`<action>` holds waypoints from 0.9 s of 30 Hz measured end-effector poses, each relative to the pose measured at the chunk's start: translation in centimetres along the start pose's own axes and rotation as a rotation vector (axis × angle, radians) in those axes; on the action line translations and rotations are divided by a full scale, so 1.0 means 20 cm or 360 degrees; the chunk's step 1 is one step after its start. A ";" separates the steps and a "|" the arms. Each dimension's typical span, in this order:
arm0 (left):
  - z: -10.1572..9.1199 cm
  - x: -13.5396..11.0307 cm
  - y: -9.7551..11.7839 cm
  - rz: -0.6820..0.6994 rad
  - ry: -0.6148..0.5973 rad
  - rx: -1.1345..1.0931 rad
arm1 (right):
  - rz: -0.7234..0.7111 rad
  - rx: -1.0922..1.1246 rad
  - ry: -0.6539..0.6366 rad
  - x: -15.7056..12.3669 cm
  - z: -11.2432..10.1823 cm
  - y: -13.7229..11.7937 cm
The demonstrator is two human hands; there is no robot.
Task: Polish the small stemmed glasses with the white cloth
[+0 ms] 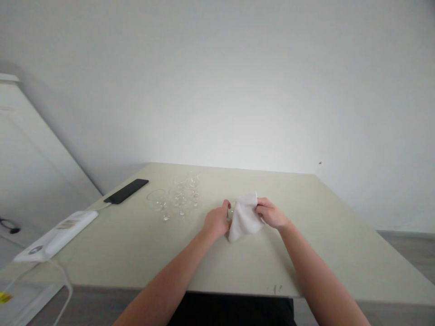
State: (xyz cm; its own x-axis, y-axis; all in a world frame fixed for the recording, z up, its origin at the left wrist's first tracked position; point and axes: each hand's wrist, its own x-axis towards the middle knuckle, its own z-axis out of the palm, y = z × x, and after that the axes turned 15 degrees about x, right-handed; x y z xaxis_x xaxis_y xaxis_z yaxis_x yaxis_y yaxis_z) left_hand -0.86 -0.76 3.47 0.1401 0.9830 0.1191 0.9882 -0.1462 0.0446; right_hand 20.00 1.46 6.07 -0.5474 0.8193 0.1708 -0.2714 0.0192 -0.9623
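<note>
My left hand (216,222) is closed around a clear glass (231,212), just above the table's middle. Only a small part of that glass shows; the rest is hidden by my fingers and the cloth. A white cloth (246,219) drapes over the glass and hangs down in front of it. Its right side is pinched in my right hand (271,213), with the fingers curled. To the left of my hands stand several clear stemmed glasses (166,213), grouped close together on the pale table (190,267).
A black phone (127,191) lies at the table's left edge, with a white cable (102,207) at its near end. Closer to me is a white power strip (57,236). A white cabinet (30,158) stands at the left, and a wall (238,86) rises behind the table.
</note>
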 end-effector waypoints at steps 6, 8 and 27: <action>0.01 0.00 -0.01 -0.0033 0.0055 0.0067 | -0.0016 0.0443 -0.0128 0.00 0.05 -0.03; 0.00 0.00 -0.01 -0.0032 0.0062 0.0057 | -0.0068 0.0397 -0.0105 0.01 0.05 -0.01; 0.03 0.02 0.01 0.0066 0.0091 0.0048 | -0.0579 -0.1028 -0.0071 0.07 0.09 0.18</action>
State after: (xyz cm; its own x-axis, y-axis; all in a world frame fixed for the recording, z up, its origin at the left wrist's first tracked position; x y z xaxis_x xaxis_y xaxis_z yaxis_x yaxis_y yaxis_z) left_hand -0.64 -0.25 2.95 0.1780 0.9680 0.1769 0.9832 -0.1824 0.0085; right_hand 16.81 1.66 3.20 -0.5470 0.6730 0.4978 0.0705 0.6296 -0.7737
